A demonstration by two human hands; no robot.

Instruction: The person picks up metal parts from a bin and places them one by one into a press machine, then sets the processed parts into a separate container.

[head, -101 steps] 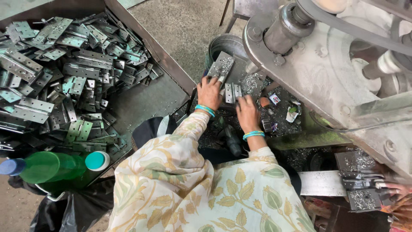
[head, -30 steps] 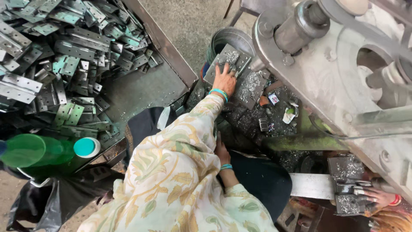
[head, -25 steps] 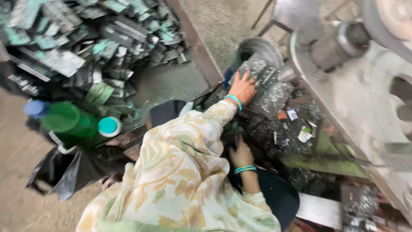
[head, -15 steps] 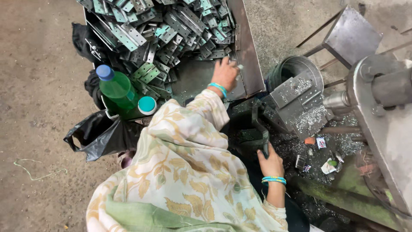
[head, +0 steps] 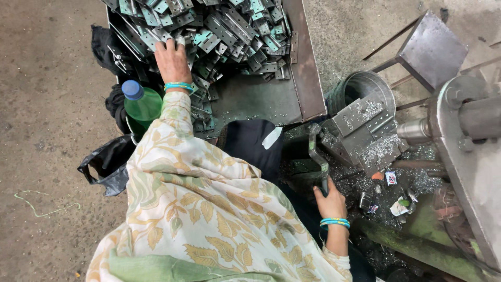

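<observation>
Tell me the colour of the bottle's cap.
Blue; the cap tops a green bottle, seen in the head view.

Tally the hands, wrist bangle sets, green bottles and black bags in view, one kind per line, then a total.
Hands: 2 (left hand, right hand)
Bangle sets: 2 (left bangles, right bangles)
Green bottle: 1
Black bag: 1
Total: 6

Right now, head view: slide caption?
Left hand reaches into tray of metal hinges; right hand grips machine lever.
</observation>
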